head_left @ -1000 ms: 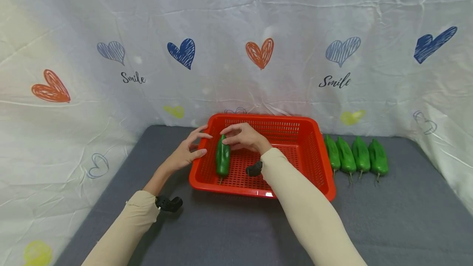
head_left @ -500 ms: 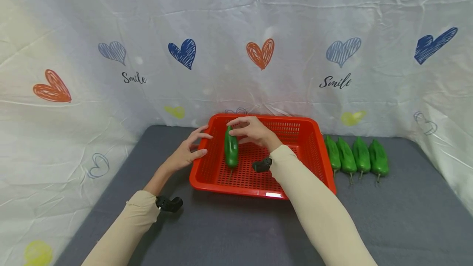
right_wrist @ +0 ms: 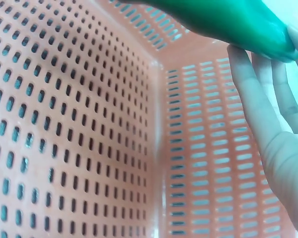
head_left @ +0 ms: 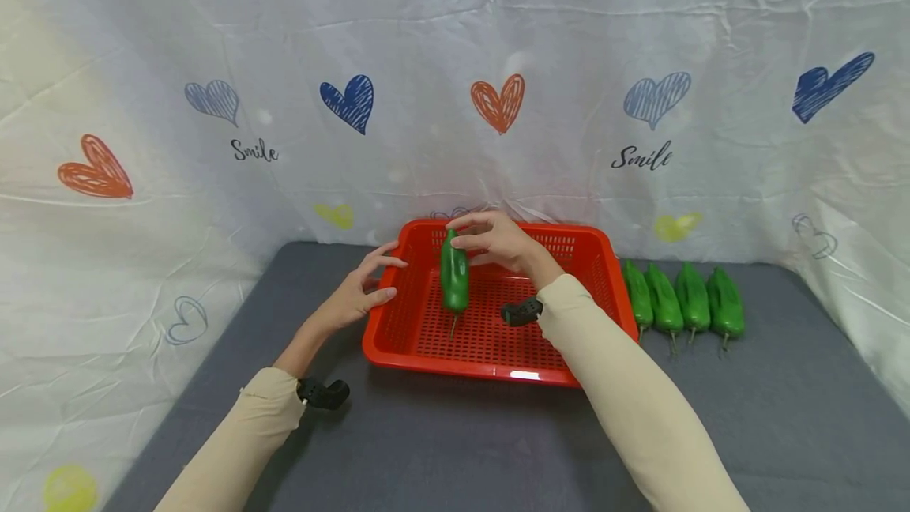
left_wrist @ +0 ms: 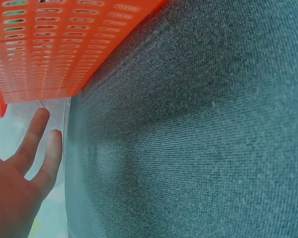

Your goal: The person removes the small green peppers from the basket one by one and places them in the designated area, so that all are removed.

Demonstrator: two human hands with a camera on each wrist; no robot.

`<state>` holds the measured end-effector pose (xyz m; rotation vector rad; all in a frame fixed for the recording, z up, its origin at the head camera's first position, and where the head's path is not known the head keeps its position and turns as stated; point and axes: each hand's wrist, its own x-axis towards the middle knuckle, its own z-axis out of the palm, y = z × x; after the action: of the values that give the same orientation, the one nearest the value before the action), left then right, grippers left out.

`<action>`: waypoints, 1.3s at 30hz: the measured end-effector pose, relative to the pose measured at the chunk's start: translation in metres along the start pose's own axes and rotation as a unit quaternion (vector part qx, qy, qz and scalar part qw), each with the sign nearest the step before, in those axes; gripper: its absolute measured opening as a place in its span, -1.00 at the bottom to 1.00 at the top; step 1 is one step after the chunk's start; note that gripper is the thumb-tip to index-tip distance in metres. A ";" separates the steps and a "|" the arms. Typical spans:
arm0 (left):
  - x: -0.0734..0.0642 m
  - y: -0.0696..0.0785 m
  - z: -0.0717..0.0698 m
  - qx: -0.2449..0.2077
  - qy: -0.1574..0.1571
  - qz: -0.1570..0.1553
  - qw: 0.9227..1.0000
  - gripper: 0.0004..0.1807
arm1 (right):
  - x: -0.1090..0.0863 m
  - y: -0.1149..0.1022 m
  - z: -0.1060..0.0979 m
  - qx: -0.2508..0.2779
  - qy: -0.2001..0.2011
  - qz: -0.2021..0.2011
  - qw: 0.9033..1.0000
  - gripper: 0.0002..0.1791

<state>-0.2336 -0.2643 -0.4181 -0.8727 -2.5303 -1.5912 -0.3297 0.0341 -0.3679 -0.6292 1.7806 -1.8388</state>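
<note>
My right hand pinches a long green pepper by its far end, between thumb and fingertips. The pepper hangs inside the red plastic basket, its thin stem pointing toward me. In the right wrist view, the glossy pepper is raised above the basket's slotted floor, with the fingers meeting at its tapered tip. My left hand rests at the basket's left rim, thumb and fingers spread along it. The left wrist view shows two of its fingers nearly straight, beside the slotted basket wall.
Several more green peppers lie in a row on the grey cloth-covered table, right of the basket. Behind the table hangs a white curtain printed with hearts. Both wrists wear black devices.
My right hand has lifted the pepper from the left side of the basket floor and moved it up and rightward. The left hand has stayed at the rim.
</note>
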 end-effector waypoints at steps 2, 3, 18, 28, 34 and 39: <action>0.000 0.000 0.000 -0.001 -0.001 0.000 1.000 -0.55 | -0.002 -0.003 -0.001 -0.008 0.001 -0.005 1.000 -0.51; 0.000 0.000 0.000 0.000 -0.001 0.001 1.000 -0.55 | -0.003 -0.004 -0.002 -0.011 0.004 -0.005 1.000 -0.51; 0.002 0.001 -0.001 0.009 -0.001 0.008 1.000 -0.55 | -0.021 -0.020 -0.010 -0.020 0.007 -0.024 0.999 -0.51; 0.001 0.003 0.000 0.008 0.001 0.003 1.000 -0.54 | -0.037 -0.030 -0.021 -0.014 0.024 -0.033 0.999 -0.61; 0.000 0.001 0.000 0.008 0.003 0.004 1.000 -0.54 | -0.047 -0.035 -0.031 -0.014 0.023 -0.041 0.999 -0.56; -0.001 0.001 0.001 0.009 0.000 0.010 1.000 -0.54 | -0.060 -0.038 -0.041 -0.013 0.036 -0.041 0.998 -0.58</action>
<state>-0.2320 -0.2637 -0.4180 -0.8938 -2.5242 -1.5598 -0.3114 0.1051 -0.3307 -0.6633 1.8531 -1.9173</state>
